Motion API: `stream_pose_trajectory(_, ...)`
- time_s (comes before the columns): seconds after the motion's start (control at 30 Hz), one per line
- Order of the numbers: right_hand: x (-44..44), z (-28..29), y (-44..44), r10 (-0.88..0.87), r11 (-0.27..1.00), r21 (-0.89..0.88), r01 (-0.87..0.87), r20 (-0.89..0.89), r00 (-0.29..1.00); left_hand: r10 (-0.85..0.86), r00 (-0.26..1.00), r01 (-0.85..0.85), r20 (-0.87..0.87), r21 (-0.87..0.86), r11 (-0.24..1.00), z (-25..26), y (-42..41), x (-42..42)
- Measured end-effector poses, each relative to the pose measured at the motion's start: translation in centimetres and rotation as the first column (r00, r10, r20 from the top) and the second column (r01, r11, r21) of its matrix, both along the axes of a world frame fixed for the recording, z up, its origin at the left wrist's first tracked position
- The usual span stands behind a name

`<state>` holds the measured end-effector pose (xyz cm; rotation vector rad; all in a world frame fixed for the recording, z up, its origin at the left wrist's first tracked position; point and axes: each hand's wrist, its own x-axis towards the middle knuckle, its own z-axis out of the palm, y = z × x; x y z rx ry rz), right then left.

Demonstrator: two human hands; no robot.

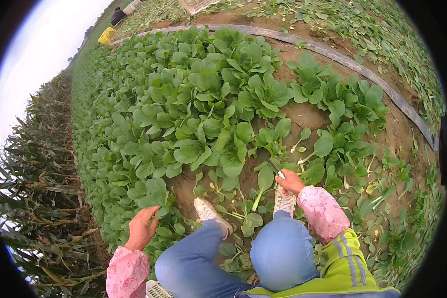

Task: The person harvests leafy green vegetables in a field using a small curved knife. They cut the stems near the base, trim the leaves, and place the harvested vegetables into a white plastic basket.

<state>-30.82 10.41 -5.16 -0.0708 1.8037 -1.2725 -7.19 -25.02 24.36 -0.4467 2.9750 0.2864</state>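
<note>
My left hand (143, 227) is at the lower left, thumb and fingers apart, with its fingertips against the leaves of a pak choi plant (149, 192) at the near edge of the bed. I cannot tell whether the fingertips press on a leaf. In my right hand (290, 182) is a small sickle (274, 164), held in front of my right shoe. Its thin, dark, curved blade points up and to the left, over bare soil and small plants. Most of the handle is hidden by my fingers. Cut leaves (262, 186) lie on the soil between my shoes.
A dense bed of pak choi (193, 93) spreads ahead and left. A grey flat hose (320, 48) curves beyond it. Corn plants (41, 193) stand at left. A white crate (156, 290) is partly visible beside my left leg. A yellow crate (107, 35) and a person (118, 16) are far off.
</note>
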Motion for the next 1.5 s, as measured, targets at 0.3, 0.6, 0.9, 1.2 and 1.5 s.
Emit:
stream_pose_trajectory(0.3,-0.5,-1.1,-5.7,-0.148,0.989,-0.003,0.148,0.008,0.989,-0.712,0.701,0.670,-0.040,0.379,0.639,-21.2,9.5,-19.7)
stream_pose_trajectory(0.6,-0.4,-4.8,-10.4,0.055,0.979,0.202,-0.003,-0.253,0.966,-0.452,0.890,0.451,-0.065,-0.027,0.892,-32.1,2.9,-23.2)
stream_pose_trajectory(0.9,-0.3,-7.3,-13.2,0.060,0.969,0.244,0.029,-0.348,0.936,-0.264,0.940,0.291,-0.217,0.105,0.951,-34.3,1.6,-22.5)
stream_pose_trajectory(1.2,-2.2,-6.4,-14.1,0.004,0.996,0.094,-0.006,0.027,1.000,-0.361,0.917,0.372,-0.168,0.039,0.927,-34.5,1.6,-23.0)
stream_pose_trajectory(1.5,0.5,-6.3,-12.6,0.081,0.986,0.142,-0.090,0.071,0.994,-0.245,0.954,0.242,-0.174,-0.042,0.969,-34.3,2.8,-22.1)
